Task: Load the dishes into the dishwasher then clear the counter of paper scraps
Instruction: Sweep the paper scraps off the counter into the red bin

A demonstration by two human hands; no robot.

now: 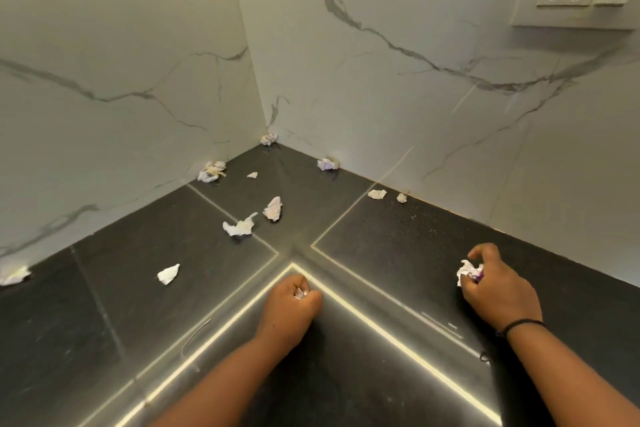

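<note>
Crumpled white paper scraps (239,226) scattered over dark stone bench (104,288), several tight against marble wall edges (138,80) and in far corner. Left hand (294,298) fisted round small scrap at inner bench edge. Right hand (491,282) gripping white-and-purple paper wad (468,272) near back wall. Open dark surface between hands.

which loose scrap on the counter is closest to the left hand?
The flat white scrap, lying alone left of the left hand; the other loose scraps all sit farther back toward the walls.
</note>
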